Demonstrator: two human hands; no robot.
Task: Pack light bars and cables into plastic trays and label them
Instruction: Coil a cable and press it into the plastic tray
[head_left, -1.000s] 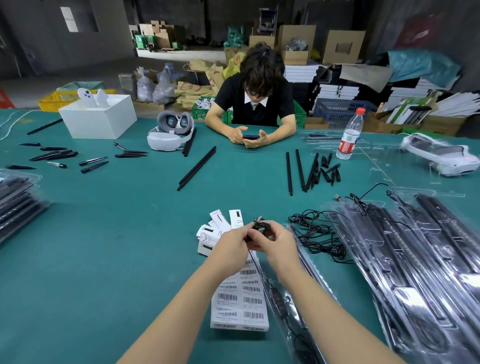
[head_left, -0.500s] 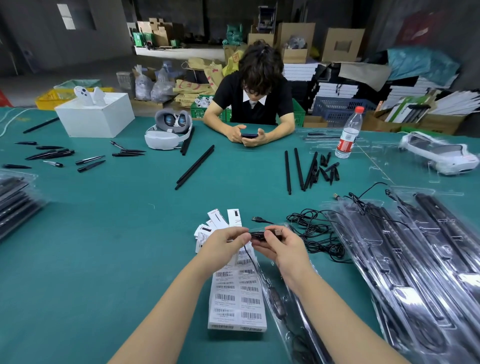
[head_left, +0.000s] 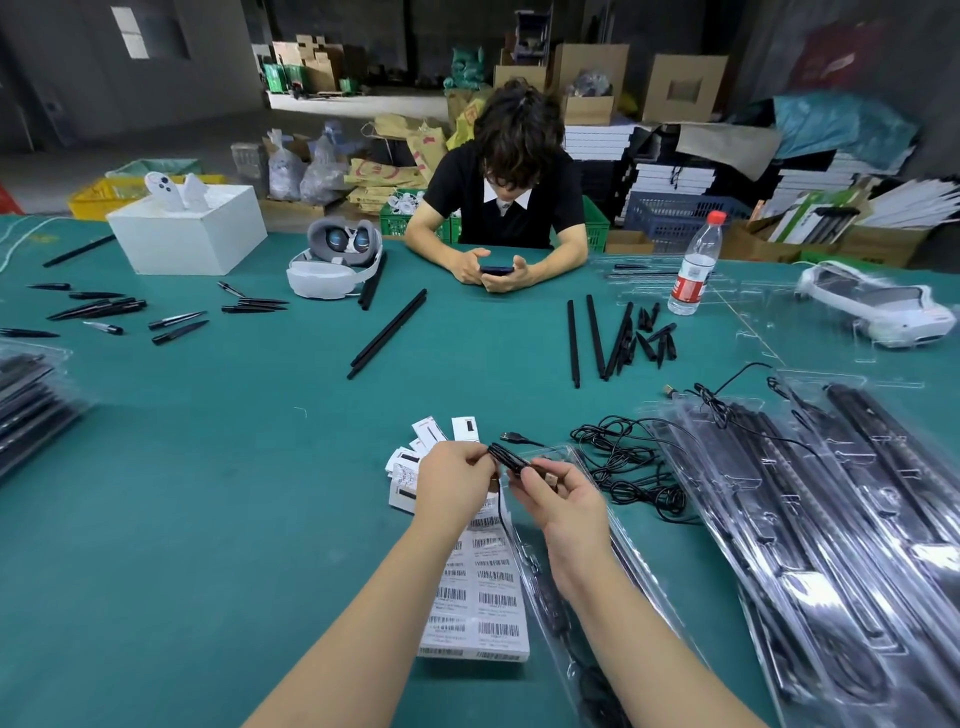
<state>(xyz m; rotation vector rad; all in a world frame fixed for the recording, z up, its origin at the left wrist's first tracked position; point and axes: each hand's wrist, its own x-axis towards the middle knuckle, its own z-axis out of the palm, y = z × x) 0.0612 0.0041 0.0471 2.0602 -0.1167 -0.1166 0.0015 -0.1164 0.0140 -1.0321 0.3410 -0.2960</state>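
Both hands are up over the green felt table (head_left: 208, 519): left hand (head_left: 454, 480) and right hand (head_left: 563, 501) each pinch a folded black cable bundle (head_left: 511, 460), above the barcode label sheet (head_left: 480, 597). Warehouse behind has cardboard boxes (head_left: 683, 88) everywhere.

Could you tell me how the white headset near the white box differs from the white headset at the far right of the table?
The white headset with grey face padding faces the camera, showing two bluish lenses; the flatter white headset shows none. The padded one sits beside the white box, left of the seated person; the flatter one lies right of the clear water bottle. Both rest on the green table.
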